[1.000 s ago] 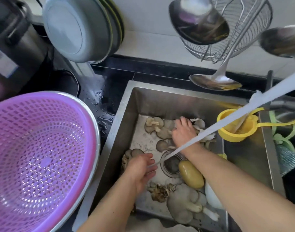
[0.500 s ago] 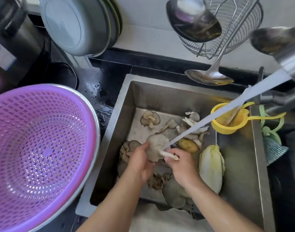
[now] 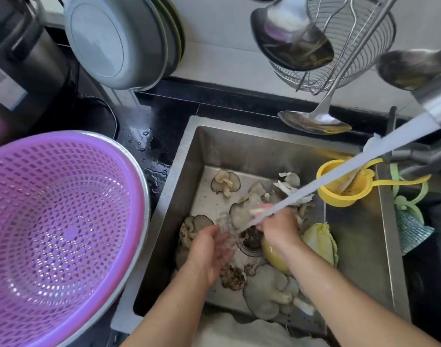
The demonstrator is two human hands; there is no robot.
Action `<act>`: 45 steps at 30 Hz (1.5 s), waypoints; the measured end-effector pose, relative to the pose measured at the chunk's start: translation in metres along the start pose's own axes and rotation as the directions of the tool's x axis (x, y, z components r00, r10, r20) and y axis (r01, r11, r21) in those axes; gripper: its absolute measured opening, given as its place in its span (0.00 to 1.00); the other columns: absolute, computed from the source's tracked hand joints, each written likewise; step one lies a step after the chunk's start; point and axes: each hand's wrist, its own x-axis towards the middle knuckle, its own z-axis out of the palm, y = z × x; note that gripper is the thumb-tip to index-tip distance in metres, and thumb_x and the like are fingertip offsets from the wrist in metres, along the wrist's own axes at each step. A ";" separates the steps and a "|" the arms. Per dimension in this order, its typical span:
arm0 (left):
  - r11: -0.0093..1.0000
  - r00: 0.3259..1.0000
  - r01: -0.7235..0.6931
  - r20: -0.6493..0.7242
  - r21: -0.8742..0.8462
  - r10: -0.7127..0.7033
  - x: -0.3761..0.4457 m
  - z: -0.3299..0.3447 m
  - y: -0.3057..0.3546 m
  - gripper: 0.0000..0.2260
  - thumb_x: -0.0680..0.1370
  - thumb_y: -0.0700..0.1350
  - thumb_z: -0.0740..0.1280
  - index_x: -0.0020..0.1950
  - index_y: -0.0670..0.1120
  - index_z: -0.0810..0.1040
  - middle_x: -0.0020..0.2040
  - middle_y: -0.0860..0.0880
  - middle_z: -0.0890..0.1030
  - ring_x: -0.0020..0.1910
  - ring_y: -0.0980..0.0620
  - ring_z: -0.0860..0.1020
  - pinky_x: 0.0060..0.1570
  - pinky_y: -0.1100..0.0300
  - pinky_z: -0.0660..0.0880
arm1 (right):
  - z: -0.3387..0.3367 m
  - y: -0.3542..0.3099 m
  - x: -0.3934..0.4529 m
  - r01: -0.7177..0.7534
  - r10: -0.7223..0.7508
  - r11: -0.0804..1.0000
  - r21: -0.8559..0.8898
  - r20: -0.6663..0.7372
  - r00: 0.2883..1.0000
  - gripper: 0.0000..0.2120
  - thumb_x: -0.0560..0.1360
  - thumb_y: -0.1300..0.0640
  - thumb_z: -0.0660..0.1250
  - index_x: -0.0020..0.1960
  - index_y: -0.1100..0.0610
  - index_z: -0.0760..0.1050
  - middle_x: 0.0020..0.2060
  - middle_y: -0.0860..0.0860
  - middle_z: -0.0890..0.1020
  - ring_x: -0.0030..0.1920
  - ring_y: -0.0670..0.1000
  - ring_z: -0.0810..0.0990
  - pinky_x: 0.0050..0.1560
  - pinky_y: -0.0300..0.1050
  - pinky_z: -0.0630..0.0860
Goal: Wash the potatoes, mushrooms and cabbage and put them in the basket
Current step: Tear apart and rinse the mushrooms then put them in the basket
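Note:
My right hand [image 3: 279,227] holds a grey oyster mushroom [image 3: 242,211] by its stem under the running water stream [image 3: 339,171]. My left hand [image 3: 209,249] is open, palm up, just below the mushroom, with water splashing on it. Several more mushrooms [image 3: 267,294] lie on the floor of the steel sink [image 3: 359,246]. A yellow potato [image 3: 273,256] lies under my right wrist, partly hidden. A pale green cabbage [image 3: 320,242] rests to the right of it. The purple basket [image 3: 64,221] stands empty on the left counter.
A yellow strainer [image 3: 344,181] hangs on the sink's right edge. Ladles [image 3: 314,121] and a wire skimmer [image 3: 352,41] hang above the sink. Steel bowls [image 3: 116,41] lean at the back left beside a dark cooker [image 3: 16,66]. The black counter [image 3: 151,151] is wet.
My left hand has let go of the mushroom and opened under the water. My right hand has lifted the mushroom a little further back into the stream.

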 end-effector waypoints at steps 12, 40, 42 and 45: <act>0.963 0.997 0.043 -0.080 0.264 -0.023 0.008 -0.001 -0.012 0.16 0.87 0.41 0.56 0.74 0.41 0.71 0.53 0.44 0.79 0.50 0.45 0.81 0.49 0.51 0.79 | -0.033 0.042 -0.036 0.077 0.147 0.768 -0.635 0.293 0.945 0.06 0.79 0.59 0.64 0.49 0.54 0.79 0.43 0.54 0.81 0.47 0.60 0.83 0.44 0.51 0.79; 0.998 0.915 0.061 0.399 0.019 -0.063 -0.017 0.010 -0.002 0.28 0.82 0.64 0.62 0.69 0.43 0.78 0.65 0.37 0.83 0.65 0.38 0.80 0.70 0.40 0.74 | -0.032 -0.008 -0.053 -0.462 0.333 0.863 0.207 0.454 0.826 0.19 0.84 0.42 0.60 0.41 0.54 0.69 0.26 0.46 0.64 0.25 0.46 0.59 0.27 0.39 0.60; 0.999 0.935 0.046 0.353 -0.029 -0.033 -0.014 0.007 0.001 0.23 0.83 0.54 0.65 0.68 0.36 0.78 0.61 0.38 0.84 0.58 0.41 0.84 0.62 0.48 0.80 | -0.013 -0.008 -0.065 -0.441 0.310 0.872 0.212 0.458 0.833 0.22 0.83 0.39 0.59 0.38 0.53 0.68 0.24 0.46 0.64 0.25 0.46 0.58 0.28 0.41 0.59; 0.989 0.964 0.045 0.264 -0.144 -0.005 -0.010 0.001 0.007 0.14 0.83 0.41 0.65 0.64 0.32 0.76 0.55 0.34 0.83 0.51 0.42 0.84 0.57 0.49 0.84 | -0.001 -0.003 -0.079 -0.423 0.286 0.878 0.223 0.465 0.838 0.27 0.82 0.35 0.59 0.32 0.51 0.65 0.25 0.48 0.62 0.25 0.48 0.58 0.28 0.43 0.58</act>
